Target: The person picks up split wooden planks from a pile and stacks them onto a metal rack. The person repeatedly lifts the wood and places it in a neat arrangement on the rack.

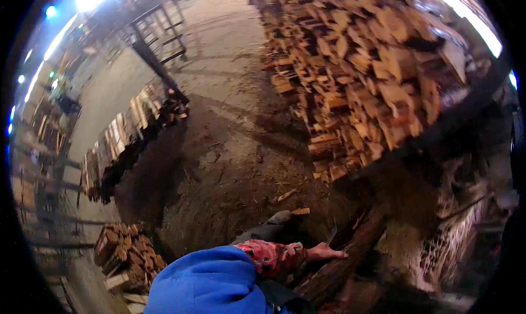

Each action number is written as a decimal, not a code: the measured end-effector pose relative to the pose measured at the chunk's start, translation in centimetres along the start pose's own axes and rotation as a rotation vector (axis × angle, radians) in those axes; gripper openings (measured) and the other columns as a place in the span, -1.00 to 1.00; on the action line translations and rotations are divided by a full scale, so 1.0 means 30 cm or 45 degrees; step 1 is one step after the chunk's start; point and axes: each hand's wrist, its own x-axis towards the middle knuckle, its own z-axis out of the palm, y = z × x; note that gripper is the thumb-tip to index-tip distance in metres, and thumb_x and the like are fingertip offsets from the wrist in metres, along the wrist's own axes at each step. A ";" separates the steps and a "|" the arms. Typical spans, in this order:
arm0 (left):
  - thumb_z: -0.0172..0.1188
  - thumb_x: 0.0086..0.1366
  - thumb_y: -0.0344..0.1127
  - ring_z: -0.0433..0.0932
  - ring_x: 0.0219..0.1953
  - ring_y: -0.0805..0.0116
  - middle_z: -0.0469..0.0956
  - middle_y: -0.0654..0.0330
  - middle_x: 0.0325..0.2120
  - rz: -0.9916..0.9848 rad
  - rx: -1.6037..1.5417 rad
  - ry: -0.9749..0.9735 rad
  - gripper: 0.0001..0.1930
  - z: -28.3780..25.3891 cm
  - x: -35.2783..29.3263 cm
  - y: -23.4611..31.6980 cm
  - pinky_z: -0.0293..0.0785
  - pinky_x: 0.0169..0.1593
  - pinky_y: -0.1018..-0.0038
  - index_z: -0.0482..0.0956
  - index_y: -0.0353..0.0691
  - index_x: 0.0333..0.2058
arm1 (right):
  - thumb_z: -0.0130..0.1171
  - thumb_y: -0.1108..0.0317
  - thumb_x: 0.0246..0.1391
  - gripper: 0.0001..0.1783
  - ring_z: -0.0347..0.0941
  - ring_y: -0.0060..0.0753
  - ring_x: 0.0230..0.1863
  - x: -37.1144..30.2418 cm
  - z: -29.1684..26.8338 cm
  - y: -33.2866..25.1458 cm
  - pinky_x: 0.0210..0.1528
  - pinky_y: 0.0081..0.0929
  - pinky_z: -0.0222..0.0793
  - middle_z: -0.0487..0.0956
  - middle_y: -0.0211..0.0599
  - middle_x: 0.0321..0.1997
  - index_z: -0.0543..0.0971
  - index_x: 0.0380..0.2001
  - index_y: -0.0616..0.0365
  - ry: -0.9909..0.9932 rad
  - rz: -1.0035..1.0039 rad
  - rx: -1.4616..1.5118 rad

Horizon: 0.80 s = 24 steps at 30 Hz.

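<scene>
A long, dark, bark-covered log point(359, 251) slants across the lower right, close to my body. Reaching from a blue sleeve and a red patterned sleeve cover point(274, 257), my left hand point(327, 252) lies on the log's side with its fingers bent over it. Lower down, a dim, smeared patch of skin beside the log seems to be my right hand point(344, 293); its fingers cannot be made out. My grey shoe point(280, 217) stands on the dirt near a small wood chip point(301, 211).
A tall stack of split firewood point(350, 67) fills the upper right, above a dark beam point(438, 128). Lower firewood rows point(120, 136) and a smaller pile point(129, 254) stand at left. A metal frame point(159, 56) stands farther back on the dirt floor point(224, 67).
</scene>
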 end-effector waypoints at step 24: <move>0.36 -0.14 0.27 0.53 -0.17 0.31 0.55 0.11 -0.16 0.145 -0.679 0.928 -0.19 -1.003 -1.090 0.612 0.43 -0.11 0.47 0.55 -0.42 -0.14 | -0.15 -0.05 0.23 -0.42 0.53 -0.32 -0.26 0.256 1.654 0.160 -0.21 -0.30 0.47 0.55 -0.19 -0.12 0.45 -0.05 0.31 -0.739 0.386 -0.943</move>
